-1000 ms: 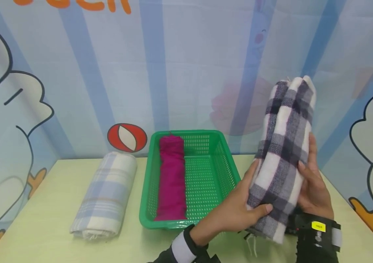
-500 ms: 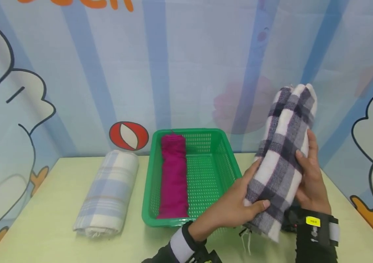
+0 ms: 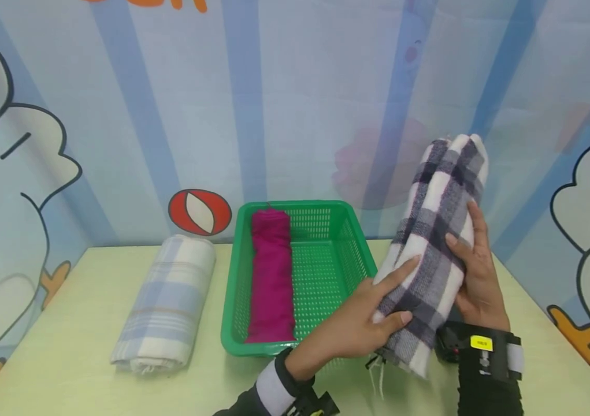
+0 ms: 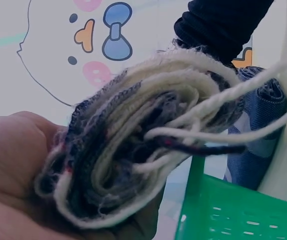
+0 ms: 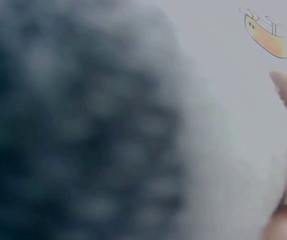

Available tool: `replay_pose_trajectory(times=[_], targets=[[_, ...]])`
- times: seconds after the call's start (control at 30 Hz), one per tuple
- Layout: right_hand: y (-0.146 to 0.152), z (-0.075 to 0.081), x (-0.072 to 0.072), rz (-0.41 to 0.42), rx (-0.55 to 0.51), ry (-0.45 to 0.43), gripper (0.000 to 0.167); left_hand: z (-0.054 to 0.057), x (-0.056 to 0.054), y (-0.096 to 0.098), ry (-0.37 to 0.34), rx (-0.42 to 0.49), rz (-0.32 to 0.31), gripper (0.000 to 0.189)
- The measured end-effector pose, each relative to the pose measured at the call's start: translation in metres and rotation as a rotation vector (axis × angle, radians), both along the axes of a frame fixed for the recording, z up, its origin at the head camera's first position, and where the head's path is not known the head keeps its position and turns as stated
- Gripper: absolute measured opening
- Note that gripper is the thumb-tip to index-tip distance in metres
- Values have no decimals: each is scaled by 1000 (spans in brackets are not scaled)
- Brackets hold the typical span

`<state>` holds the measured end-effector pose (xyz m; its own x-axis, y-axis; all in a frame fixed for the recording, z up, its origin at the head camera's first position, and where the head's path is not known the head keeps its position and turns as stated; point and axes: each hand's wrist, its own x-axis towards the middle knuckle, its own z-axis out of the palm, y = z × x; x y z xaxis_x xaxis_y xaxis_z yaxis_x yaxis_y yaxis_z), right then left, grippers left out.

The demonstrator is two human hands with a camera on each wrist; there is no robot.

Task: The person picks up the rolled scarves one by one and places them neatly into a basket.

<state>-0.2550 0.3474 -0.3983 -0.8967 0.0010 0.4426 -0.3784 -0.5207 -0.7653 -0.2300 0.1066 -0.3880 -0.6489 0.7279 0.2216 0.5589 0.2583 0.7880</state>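
Pale yellow table (image 3: 71, 346), far edge meeting a striped cartoon backdrop (image 3: 305, 110). One green mesh basket (image 3: 352, 254): magenta cloth roll (image 3: 272, 277) along its left wall, mesh floor showing alongside. Pale plaid roll (image 3: 170, 306) left of basket, strip of tabletop between. Dark checked roll (image 3: 430, 242) right of basket, tilted, grasped by left hand (image 3: 359, 323) near the fringed lower end, by right hand (image 3: 482, 277) higher up.

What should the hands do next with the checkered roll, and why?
Probably shift the checkered roll left, over the green basket's bare side. The left hand and right hand hold it tilted beside the basket, and the pink roll inside leaves space on its right.
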Motion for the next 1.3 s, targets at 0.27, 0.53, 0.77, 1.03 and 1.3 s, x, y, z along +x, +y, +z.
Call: replay_pose_trajectory(times=[0.27,0.53,0.77,1.03,1.3], targets=[[-8,2,-4,10,6,29,69,5,2,-10,11,-10,-45,51],[-12,9,0,-47,67,-5,66,12,3,-16,-34,-59,-47,42],[-17,16,3,-83,161,-42,63,13,3,-21,-43,-95,-23,38],[-26,24,-5,-74,336,-96,66,12,2,-31,-3,-73,7,31],[-23,37,-22,-48,336,-93,72,18,3,-38,4,-135,19,33]])
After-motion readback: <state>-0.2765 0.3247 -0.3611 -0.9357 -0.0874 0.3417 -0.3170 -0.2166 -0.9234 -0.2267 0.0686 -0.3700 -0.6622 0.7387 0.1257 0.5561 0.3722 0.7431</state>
